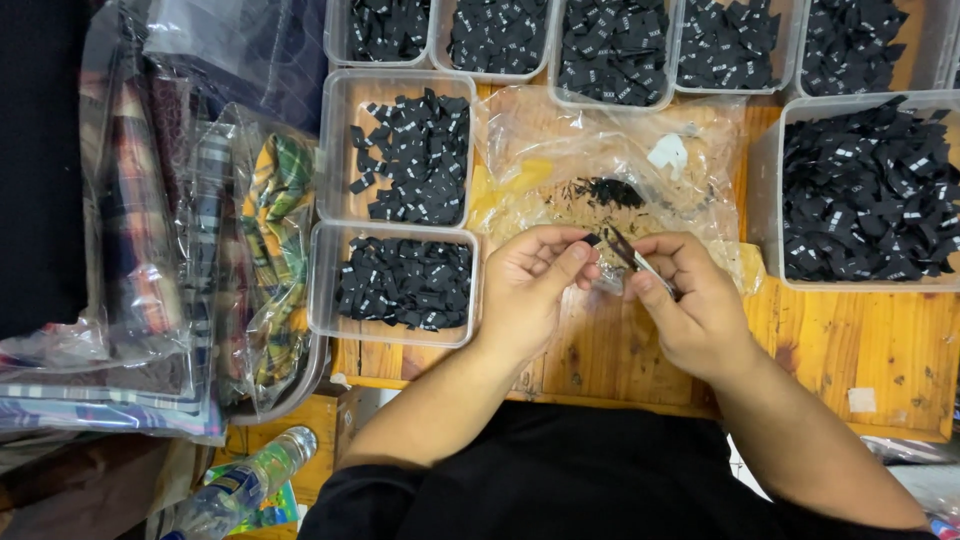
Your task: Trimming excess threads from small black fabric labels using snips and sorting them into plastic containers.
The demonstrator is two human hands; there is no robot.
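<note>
Two bare hands meet at the centre of the frame, over a wooden table [860, 340]. The left hand [530, 285] is curled nearly closed, thumb and forefinger pinched on a small black label [592, 240] at its fingertips. The right hand [690, 300] is also mostly closed, gripping a pair of slim metal scissors [632, 256] whose blades point up and left toward the label; the tips sit just beside it, and whether they touch it cannot be told.

Just above the hands lies a crumpled clear plastic bag [560, 160] with a small dark heap of label scraps [610, 192] on it. Left of the hands, two clear plastic tubs hold black labels: the lower tub [325, 290] near the left wrist, the upper tub [335, 150] directly above it. A larger tub [770, 180] of the same labels fills the right side of the frame, and a row of further tubs [555, 90] runs along the top edge. At the far left, folded plaid fabrics in clear bags [230, 250] are stacked, and a plastic bottle [240, 485] lies at the lower left.
</note>
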